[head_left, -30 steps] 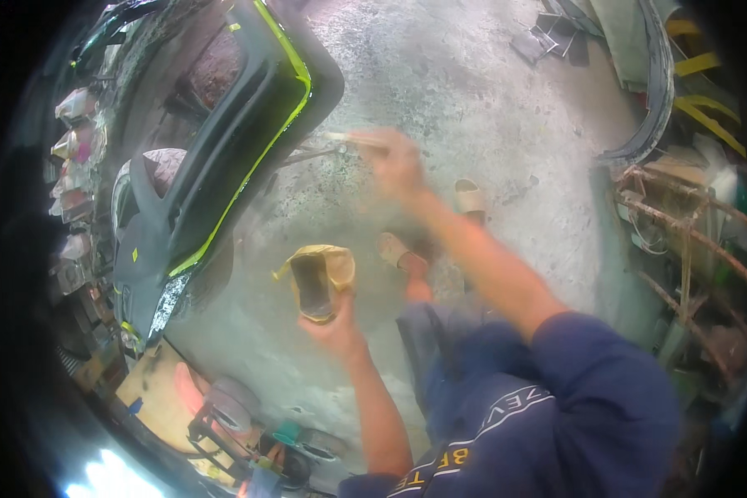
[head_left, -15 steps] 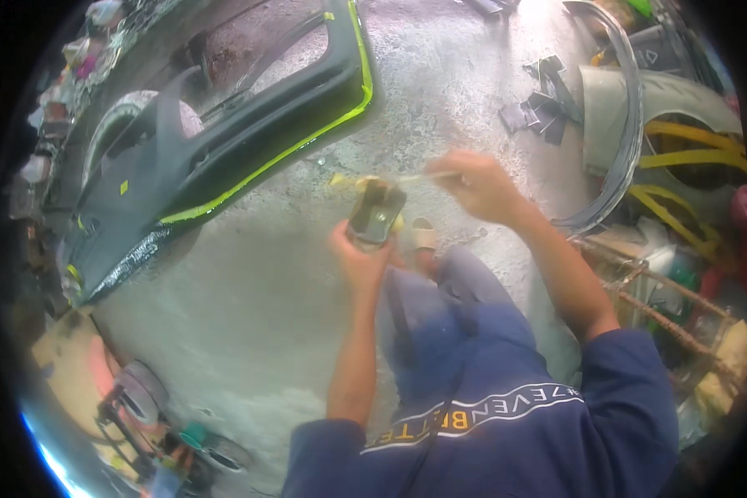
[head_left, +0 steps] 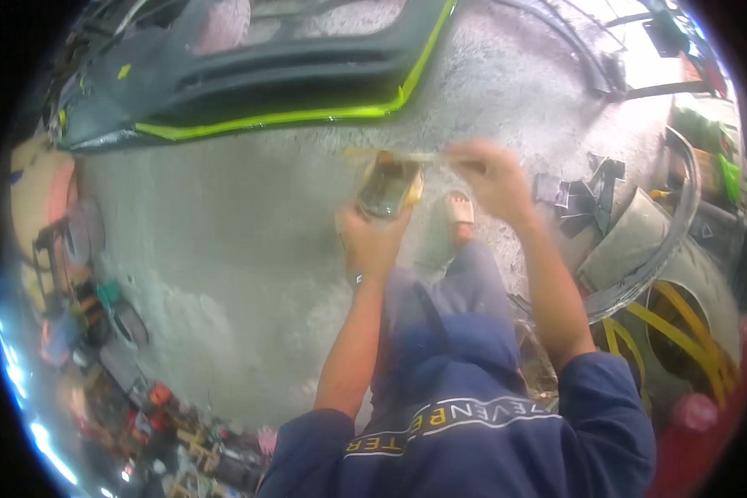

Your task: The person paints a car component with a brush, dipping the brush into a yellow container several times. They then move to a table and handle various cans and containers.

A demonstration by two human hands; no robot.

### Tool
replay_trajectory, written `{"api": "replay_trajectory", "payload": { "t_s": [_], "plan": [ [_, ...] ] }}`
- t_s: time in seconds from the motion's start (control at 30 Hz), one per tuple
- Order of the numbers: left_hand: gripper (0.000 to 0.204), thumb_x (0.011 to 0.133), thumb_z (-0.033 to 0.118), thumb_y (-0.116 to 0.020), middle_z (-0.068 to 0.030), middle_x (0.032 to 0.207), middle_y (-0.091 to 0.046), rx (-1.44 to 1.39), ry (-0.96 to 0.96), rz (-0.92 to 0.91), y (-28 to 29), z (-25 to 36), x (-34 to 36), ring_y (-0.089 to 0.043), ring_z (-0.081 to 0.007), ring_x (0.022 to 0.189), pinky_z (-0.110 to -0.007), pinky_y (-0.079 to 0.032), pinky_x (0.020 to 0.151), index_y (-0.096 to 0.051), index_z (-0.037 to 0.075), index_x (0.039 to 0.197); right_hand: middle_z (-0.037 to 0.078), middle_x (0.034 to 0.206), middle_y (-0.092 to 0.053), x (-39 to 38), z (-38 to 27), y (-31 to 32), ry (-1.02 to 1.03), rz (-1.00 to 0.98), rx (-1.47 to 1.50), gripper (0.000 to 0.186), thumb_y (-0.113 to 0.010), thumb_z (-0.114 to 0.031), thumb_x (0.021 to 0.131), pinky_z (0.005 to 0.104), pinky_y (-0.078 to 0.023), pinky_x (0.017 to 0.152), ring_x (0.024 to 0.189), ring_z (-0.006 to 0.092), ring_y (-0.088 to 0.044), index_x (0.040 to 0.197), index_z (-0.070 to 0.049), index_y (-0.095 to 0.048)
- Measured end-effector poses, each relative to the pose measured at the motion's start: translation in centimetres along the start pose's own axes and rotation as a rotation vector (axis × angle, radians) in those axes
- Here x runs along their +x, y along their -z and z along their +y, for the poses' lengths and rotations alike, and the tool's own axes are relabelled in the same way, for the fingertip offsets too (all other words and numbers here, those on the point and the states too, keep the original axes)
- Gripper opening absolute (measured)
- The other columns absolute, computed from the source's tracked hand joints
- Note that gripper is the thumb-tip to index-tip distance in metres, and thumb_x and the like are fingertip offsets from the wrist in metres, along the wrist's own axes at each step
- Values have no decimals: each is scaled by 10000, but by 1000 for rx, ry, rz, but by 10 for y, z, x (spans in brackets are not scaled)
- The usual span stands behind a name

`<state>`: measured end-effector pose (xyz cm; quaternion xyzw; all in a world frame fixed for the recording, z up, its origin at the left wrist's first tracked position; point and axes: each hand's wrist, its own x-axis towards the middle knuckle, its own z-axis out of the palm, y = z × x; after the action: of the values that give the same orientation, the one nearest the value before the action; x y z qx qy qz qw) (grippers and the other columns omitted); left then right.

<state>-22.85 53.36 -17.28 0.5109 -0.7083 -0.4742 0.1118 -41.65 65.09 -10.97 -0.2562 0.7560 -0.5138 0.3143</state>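
My left hand [head_left: 371, 236] is closed round a small open container [head_left: 388, 184], yellowish outside, with something glossy inside. My right hand [head_left: 490, 174] grips a light-coloured stick-like tool [head_left: 436, 156], perhaps a brush; its end is blurred and reaches over the container's top. Beyond my hands lies a dark grey moulded vehicle panel [head_left: 266, 66] with bright yellow-green tape [head_left: 307, 116] along its lower edge and a glossy patch at its left end. My sandalled foot [head_left: 461, 212] is just beyond the container.
A concrete floor [head_left: 207, 241] is underfoot. At right lie dark scraps [head_left: 593, 187], a curved strip [head_left: 651, 282], a pale panel [head_left: 631, 241] and yellow bands [head_left: 681, 328]. A board [head_left: 37, 191] and mixed clutter [head_left: 174, 448] line the left and lower left.
The view has turned, so the panel now lies more level across the top. Since a second ago my hands have come together, with the tool now over the container.
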Motion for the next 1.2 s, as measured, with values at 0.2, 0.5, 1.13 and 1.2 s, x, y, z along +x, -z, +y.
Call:
{"api": "replay_trajectory", "payload": {
  "t_s": [0.2, 0.5, 1.13, 1.2],
  "plan": [
    [819, 641, 212, -968, -161, 1178, -577, -124, 110, 140, -47, 29, -7, -605, -217, 1052, -345, -506, 929, -458, -51, 1226, 82, 1054, -746, 49, 51, 42, 444, 114, 27, 285, -690, 28, 906, 278, -540, 773, 907, 170, -688, 1149, -100, -766],
    [851, 627, 159, -993, -142, 1201, -571, -359, 80, 201, -38, -3, 10, -585, -208, 1100, -338, -493, 964, -448, -33, 1251, 121, 1030, -733, 18, 68, -66, 380, 802, -148, 432, -650, 71, 838, 357, -564, 789, 909, 261, -699, 1211, -123, -749],
    [837, 704, 124, -922, -143, 1326, -526, 25, 201, 401, 184, -123, -110, -568, -262, 1214, -396, -480, 1033, -429, -6, 1368, 13, 889, -710, 24, 82, -15, 141, 461, 221, 203, -699, -115, 967, 246, -451, 569, 763, 86, -622, 1152, -155, -771],
    [874, 717, 134, -910, -164, 1366, -502, 21, 204, 383, 173, -117, -112, -548, -292, 1270, -432, -473, 1063, -394, 0, 1409, -1, 852, -691, 53, 90, 28, 166, 523, 152, 199, -684, -130, 978, 237, -424, 530, 739, 62, -603, 1154, -160, -771]
  ]
}}
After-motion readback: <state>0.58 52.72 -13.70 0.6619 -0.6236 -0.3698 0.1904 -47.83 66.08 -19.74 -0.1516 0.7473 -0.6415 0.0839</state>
